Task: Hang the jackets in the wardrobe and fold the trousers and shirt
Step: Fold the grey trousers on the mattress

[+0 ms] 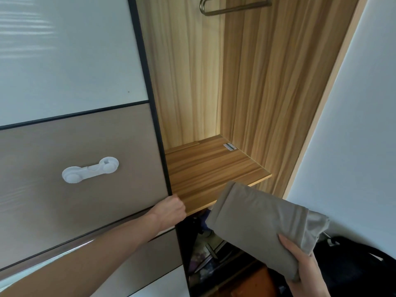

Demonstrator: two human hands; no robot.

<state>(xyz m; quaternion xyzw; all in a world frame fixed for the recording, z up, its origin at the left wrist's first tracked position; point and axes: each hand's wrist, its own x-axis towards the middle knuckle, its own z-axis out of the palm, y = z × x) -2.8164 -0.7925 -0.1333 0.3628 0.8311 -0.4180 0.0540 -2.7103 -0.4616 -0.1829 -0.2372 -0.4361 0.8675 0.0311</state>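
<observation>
A folded grey-brown garment (255,221) hangs in the air just in front of the wooden wardrobe shelf (205,166), held from below and the right by my right hand (304,266). My left hand (171,207) is closed around the dark edge of the sliding wardrobe door (85,146), at the shelf's front left corner. The shelf has only a small sticker (229,146) on it. A metal hanging rail (231,6) runs across the top of the open compartment, with nothing on it.
A white child-lock latch (90,169) is stuck on the door's brown panel. Below the shelf a dark compartment (214,254) holds mixed items. A black bag (353,264) lies at the lower right, against the white wall (353,125).
</observation>
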